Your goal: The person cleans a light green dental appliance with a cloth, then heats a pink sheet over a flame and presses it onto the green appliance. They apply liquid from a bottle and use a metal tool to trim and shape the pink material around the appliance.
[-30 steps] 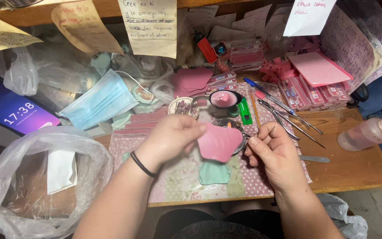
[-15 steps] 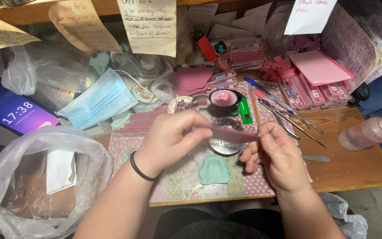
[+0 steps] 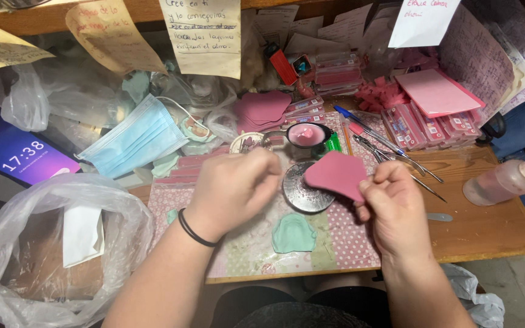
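Two hands work over a cluttered bench, the right one holding a pink wax sheet [image 3: 337,175].

The right hand [image 3: 395,209] pinches the sheet's lower right edge between thumb and fingertips, lifting it above a round metal disc [image 3: 304,193] on the patterned mat [image 3: 347,243]. The left hand [image 3: 233,188], a black band at its wrist, is curled loosely just left of the disc; its fingers are blurred and bent inward, and I cannot tell whether they hold anything. A green dental cast [image 3: 294,233] lies on the mat between the two wrists. Behind the disc sits a small bowl [image 3: 305,135] of pink wax. A blue face mask [image 3: 135,138] lies to the left, a plastic bottle [image 3: 505,179] far right.
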